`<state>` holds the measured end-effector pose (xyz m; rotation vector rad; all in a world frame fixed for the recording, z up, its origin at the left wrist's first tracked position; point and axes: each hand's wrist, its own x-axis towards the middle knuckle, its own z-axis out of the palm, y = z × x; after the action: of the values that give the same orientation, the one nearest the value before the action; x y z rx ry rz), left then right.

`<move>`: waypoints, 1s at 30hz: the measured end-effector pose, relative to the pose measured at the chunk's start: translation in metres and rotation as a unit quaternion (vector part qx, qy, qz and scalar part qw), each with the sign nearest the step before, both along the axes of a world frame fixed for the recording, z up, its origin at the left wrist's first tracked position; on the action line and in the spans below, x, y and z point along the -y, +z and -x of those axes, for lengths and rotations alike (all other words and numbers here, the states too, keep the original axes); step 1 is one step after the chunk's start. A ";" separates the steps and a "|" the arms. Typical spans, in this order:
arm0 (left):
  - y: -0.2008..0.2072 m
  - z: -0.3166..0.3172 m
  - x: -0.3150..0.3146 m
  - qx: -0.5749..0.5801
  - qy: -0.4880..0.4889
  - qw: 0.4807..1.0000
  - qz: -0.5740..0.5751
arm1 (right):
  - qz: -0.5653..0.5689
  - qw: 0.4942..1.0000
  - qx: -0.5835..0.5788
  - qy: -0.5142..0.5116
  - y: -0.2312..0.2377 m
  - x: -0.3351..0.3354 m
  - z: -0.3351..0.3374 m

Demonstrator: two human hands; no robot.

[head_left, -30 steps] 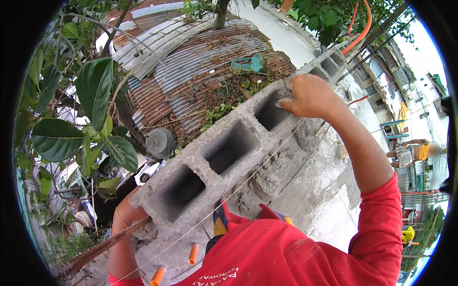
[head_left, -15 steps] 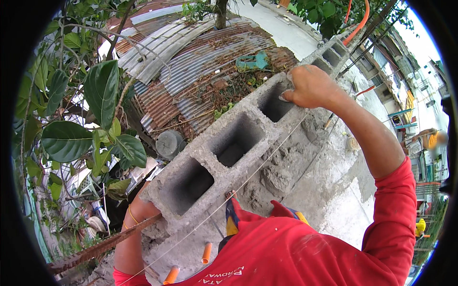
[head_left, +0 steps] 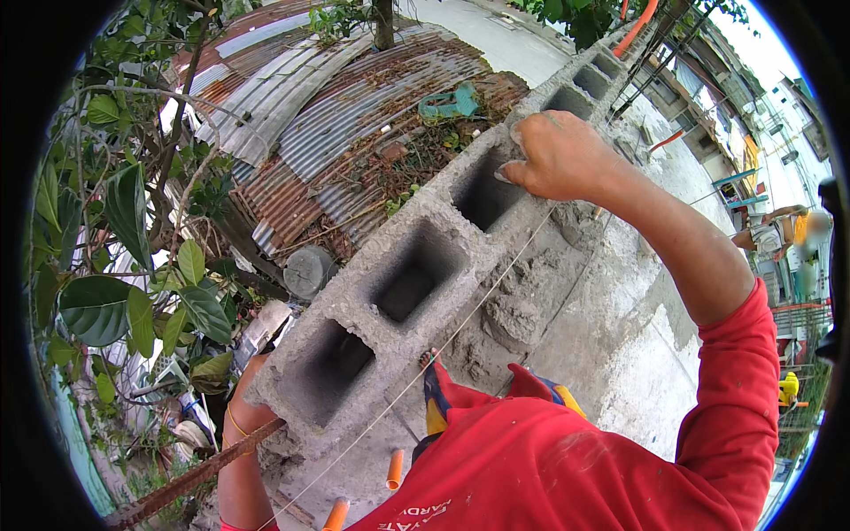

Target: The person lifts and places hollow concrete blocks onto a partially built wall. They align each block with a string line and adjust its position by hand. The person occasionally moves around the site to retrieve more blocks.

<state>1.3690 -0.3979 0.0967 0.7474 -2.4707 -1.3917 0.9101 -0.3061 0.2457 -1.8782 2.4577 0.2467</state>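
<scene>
A grey hollow concrete block (head_left: pixel 376 327) runs diagonally through the middle of the view, its open cells facing up. At its far end my right hand (head_left: pixel 562 155) is closed over the rim, with the thumb dipping into the far cell. My left hand (head_left: pixel 252 403) rests against the near-left end; the block hides its fingers. A taut string (head_left: pixel 474 305) follows the block's right side. Wet, lumpy mortar (head_left: pixel 512 323) lies right of the string. By my left wrist, a rusty steel bar (head_left: pixel 195 471) slants up to the block's near end.
More hollow blocks (head_left: pixel 591 81) continue the row beyond my right hand. Rusty corrugated sheets (head_left: pixel 328 133) and leafy branches (head_left: pixel 93 310) lie left of it. Orange pipe stubs (head_left: pixel 395 469) stick up near my body. Another person (head_left: pixel 770 234) is far off at right.
The view has shifted slightly, so the block and my right hand appear a little farther left. Both hands keep their places at the block's ends.
</scene>
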 end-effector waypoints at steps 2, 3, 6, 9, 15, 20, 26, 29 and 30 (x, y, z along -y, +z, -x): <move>0.002 0.001 0.000 0.026 0.008 1.000 0.003 | 0.002 1.000 0.002 -0.013 -0.001 0.000 -0.001; 0.004 0.001 -0.001 0.039 0.008 0.999 0.006 | 0.002 1.000 0.006 -0.018 -0.001 -0.001 -0.002; 0.013 0.001 -0.006 0.064 -0.001 0.998 0.029 | 0.013 1.000 0.000 -0.014 -0.002 -0.001 -0.003; 0.020 0.002 -0.011 0.078 0.010 0.997 0.018 | 0.009 1.000 -0.007 0.001 0.002 0.002 -0.002; 0.015 0.006 -0.009 0.074 -0.008 0.994 0.075 | -0.066 0.997 0.033 -0.010 0.019 0.007 0.008; 0.014 0.005 -0.011 0.064 0.009 0.998 -0.021 | 0.061 0.993 0.099 0.024 0.026 0.005 0.012; 0.013 0.008 -0.009 0.058 0.000 0.998 0.015 | 0.264 0.709 0.654 0.000 0.031 0.005 0.003; 0.010 0.005 -0.007 0.088 -0.028 0.988 0.121 | 0.272 0.624 0.731 0.042 0.022 0.004 -0.005; 0.009 0.004 -0.008 0.068 -0.026 0.994 0.085 | 0.267 0.606 0.747 0.063 0.018 0.004 -0.006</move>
<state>1.3653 -0.3899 0.1059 0.7688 -2.6906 -1.1616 0.9160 -0.3097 0.2641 -1.1971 1.1156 -1.5268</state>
